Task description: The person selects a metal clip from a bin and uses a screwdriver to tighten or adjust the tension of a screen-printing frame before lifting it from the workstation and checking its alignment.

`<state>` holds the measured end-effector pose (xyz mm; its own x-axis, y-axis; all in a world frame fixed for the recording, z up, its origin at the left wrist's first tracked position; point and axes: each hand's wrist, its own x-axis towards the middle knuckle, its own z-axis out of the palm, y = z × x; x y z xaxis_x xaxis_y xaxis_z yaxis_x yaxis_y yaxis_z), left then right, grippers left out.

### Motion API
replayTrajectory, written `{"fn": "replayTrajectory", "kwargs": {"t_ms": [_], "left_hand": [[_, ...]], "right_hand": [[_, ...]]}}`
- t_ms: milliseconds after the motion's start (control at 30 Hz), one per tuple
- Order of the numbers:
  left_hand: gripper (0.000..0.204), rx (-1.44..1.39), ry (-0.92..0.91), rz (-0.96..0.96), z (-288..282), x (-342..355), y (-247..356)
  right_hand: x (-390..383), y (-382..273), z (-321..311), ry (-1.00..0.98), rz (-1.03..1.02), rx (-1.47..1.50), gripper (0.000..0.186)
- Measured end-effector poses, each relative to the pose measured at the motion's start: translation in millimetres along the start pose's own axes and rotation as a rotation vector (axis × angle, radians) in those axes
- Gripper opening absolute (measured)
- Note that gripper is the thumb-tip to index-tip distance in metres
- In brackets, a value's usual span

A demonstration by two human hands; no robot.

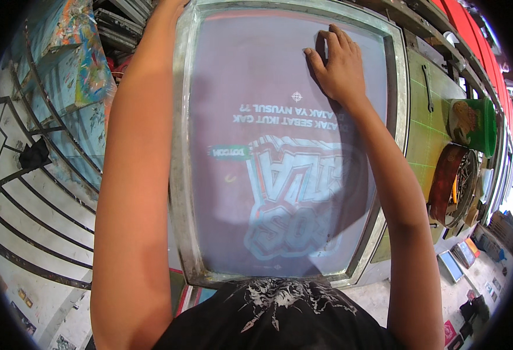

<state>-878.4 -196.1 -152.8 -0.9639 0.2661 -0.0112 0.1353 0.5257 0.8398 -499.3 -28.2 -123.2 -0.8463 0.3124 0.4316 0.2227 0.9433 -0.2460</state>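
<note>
A screen-printing frame [397, 76] with a pale metal border lies in front of me, its purplish mesh [239, 64] stretched inside. Light lettering and a large outlined design [297, 192] show upside down on the mesh. My right hand [342, 67] rests on the far right part of the mesh, open, fingers stretched forward and thumb apart. A dark shadow lies between its thumb and forefinger. My left arm reaches forward along the frame's left side. Only the edge of my left hand [172, 3] shows at the top, by the far left corner; its fingers are out of sight.
On the green surface at right lie a wrench [427, 87], a green tub [482, 125] and a round tin [454, 184] of small metal pieces. Curved black metal bars [40, 213] stand at left, below a paint-splashed light-blue block [64, 70]. Small frames [452, 265] stand on the floor at lower right.
</note>
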Motion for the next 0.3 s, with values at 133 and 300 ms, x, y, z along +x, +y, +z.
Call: {"fn": "replayTrajectory", "kwargs": {"t_ms": [133,300], "left_hand": [[0.018,-0.034,-0.013,-0.004,-1,9,-10],[0.019,0.03,-0.059,0.026,-11,22,12]], "right_hand": [[0,-1,1,0.015,-0.007,-0.005,0.048],[0,6,6,-0.004,0.021,0.01,0.054]]}}
